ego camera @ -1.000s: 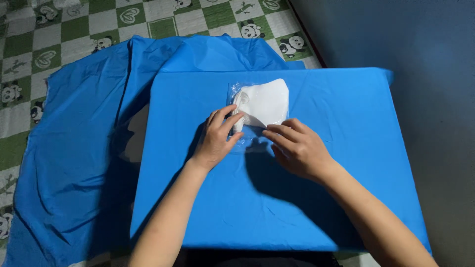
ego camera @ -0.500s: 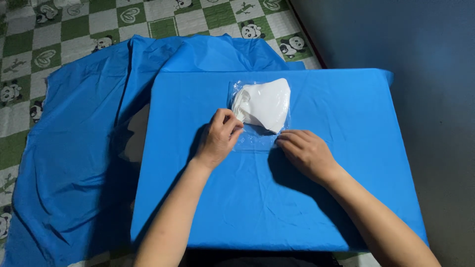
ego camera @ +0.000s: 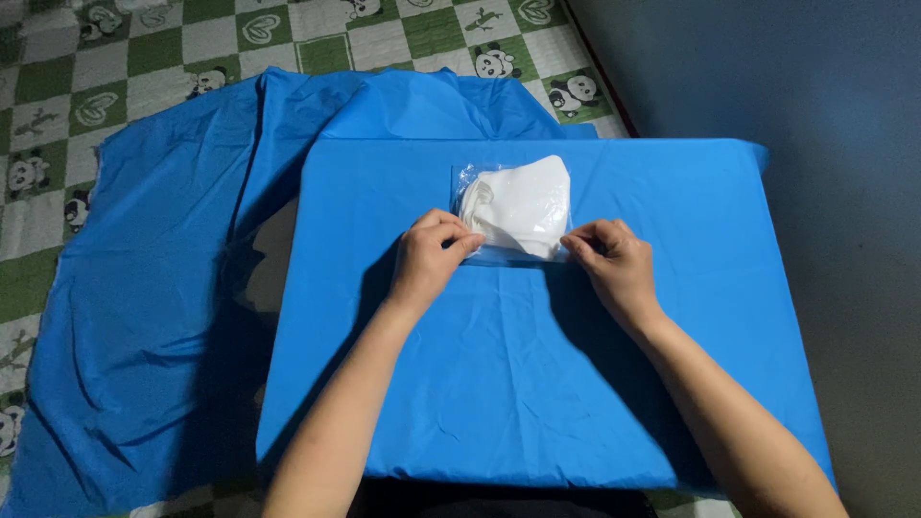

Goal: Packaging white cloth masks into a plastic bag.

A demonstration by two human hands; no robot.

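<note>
Now, head view: your left hand (ego camera: pixel 429 259) and right hand (ego camera: pixel 612 261) each pinch a near corner of the clear bag (ego camera: pixel 515 213) lying on the blue-covered bench (ego camera: pixel 537 384); white mask (ego camera: pixel 523 203) already sits inside, bag mouth looks not yet sealed.

Hidden and cut-off parts

The fingertips of the left hand (ego camera: pixel 429 257) and right hand (ego camera: pixel 606 261) cover the near corners of the clear bag (ego camera: pixel 513 213), so whether they pinch it cannot be told. What the white folded thing (ego camera: pixel 520 206) inside is stays unclear. Both forearms run off the near edge. The blue cloth (ego camera: pixel 144 317) hides whatever it covers, and the checked mat (ego camera: pixel 115 67) is cut off far and left.
</note>
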